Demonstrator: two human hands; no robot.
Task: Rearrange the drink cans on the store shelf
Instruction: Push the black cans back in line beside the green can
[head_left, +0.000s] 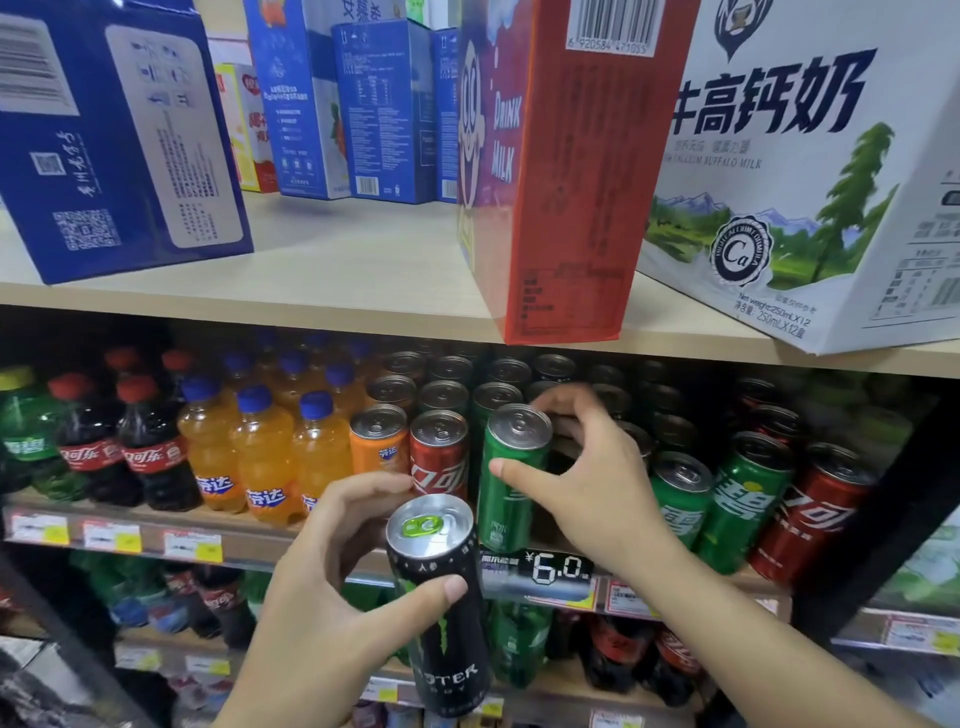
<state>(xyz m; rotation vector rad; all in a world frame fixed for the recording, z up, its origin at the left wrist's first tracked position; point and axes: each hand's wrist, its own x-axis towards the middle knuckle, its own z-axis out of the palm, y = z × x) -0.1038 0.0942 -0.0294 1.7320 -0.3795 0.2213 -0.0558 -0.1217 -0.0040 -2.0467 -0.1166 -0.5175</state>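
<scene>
Item 1, black can (441, 597): tall, slim, green tab on top. The left hand (332, 587) is holding it in front of the shelf edge, off the shelf, at 6 o'clock in view; the thumb is pressing its front and the fingers (374, 486) are wrapping behind its top.

Item 2, green can (511, 478): tall, slim, standing at the front of the can row on the middle shelf (244, 540), tilting slightly. The right hand (587, 483) is gripping it, with the thumb on its front at mid height and the fingers curling over and behind its rim.

Item 3, red can (440, 452) and orange can (378, 439): both are standing at 9 o'clock of the green can, in the front rank.

Item 4, further green and red cans: sitting at 3 o'clock of the right hand, some leaning.

Item 5, orange soda bottles (262, 457): filling the shelf further toward 9 o'clock.

Item 6, price tag (553, 569): hanging on the shelf lip just below the green can.

Handling note, as a judgement: the green can appears to be getting shifted to open a slot for the black one. Keeping it upright while sliding, gripping low enough to stop it tipping into the red can, and bringing the black can in level only once the gap is clear would serve the step well. The ranks behind are packed tightly and could topple.
</scene>
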